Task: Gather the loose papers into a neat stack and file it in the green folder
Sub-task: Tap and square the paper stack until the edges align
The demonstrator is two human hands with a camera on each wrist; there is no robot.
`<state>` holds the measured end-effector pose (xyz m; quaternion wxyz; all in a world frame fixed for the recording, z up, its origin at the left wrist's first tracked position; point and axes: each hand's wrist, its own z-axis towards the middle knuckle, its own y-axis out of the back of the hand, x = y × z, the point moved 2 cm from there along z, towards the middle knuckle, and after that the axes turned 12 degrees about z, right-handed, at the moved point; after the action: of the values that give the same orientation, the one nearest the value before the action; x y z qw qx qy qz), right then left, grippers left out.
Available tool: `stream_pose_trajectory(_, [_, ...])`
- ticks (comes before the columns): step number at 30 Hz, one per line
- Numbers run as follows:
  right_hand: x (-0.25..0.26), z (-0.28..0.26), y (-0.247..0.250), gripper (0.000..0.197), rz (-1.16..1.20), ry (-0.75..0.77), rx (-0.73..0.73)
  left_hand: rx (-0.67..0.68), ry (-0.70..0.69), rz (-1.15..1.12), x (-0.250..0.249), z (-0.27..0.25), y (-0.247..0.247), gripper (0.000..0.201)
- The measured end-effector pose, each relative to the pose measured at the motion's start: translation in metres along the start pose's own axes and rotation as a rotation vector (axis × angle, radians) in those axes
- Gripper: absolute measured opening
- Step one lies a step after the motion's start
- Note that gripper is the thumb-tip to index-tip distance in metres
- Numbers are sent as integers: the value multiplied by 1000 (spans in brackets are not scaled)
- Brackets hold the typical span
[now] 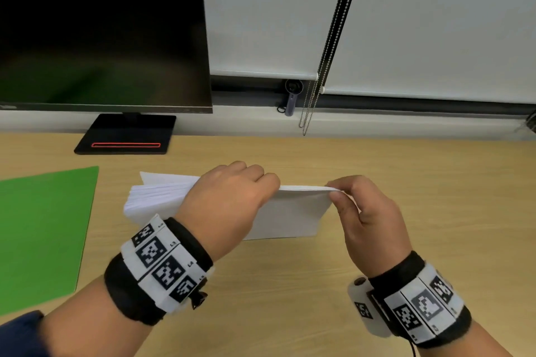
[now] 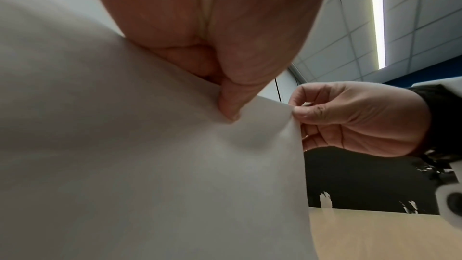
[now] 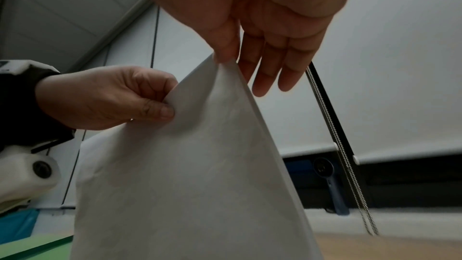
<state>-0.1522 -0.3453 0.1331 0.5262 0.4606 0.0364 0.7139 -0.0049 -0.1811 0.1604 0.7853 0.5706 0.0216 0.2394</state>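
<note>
Light wood-grain desk [image 1: 377, 171] under pale roller blinds; dark flat monitor [image 1: 101, 38] on a black stand at the far left of the desk. All places below are given rel. to the stack of plain white paper sheets [image 1: 290, 211], which is held upright on its lower edge at desk centre.

Flat green card folder [image 1: 43, 235] lies closed on the desk, left of the stack, apart from it, not yet opened.

Step in hand (judged): sheets are being squared up on edge before filing. Top edge right of centre looks flush; at the left end the sheets are seen fanned and uneven.

Hands:
- Left hand [image 1: 229, 197] is curled over the stack's top edge, left of centre. Thumb is pressed on the near face, fingers wrapped behind; a firm pinch on the paper is shown in both wrist views.
- Right hand [image 1: 368, 211] is at the top right corner of the stack. Corner is pinched btwn thumb and forefinger. The other three fingers are seen loose and near-straight in the right wrist view, off the paper.

To do the step well (judgement):
- Grip should be slackened slightly so sheets can drop, then the lower edge tapped on the desk.
- Stack should be turned a quarter and the short edge tapped too, esp. for the fanned left end.
- Corner pinch should be kept light; creasing is a risk.
- Folder must be opened before the stack is carried left to it.
</note>
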Motion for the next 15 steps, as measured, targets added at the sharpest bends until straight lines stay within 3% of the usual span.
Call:
stream_pose_trajectory(5, [27, 23, 5, 17, -161, 227, -41, -65, 53, -43, 12, -9, 8, 30])
stream_pose_trajectory(9, [41, 36, 14, 23, -209, 249, -176, -138, 160, -165, 28, -15, 15, 14])
stream_pose_trajectory(11, [37, 35, 14, 24, -122, 141, -234, -188, 277, -306, 40, -21, 16, 14])
stream_pose_trajectory(15, [20, 22, -6, 98, 424, -355, -177, -271, 553, -768, 52, -35, 15, 12])
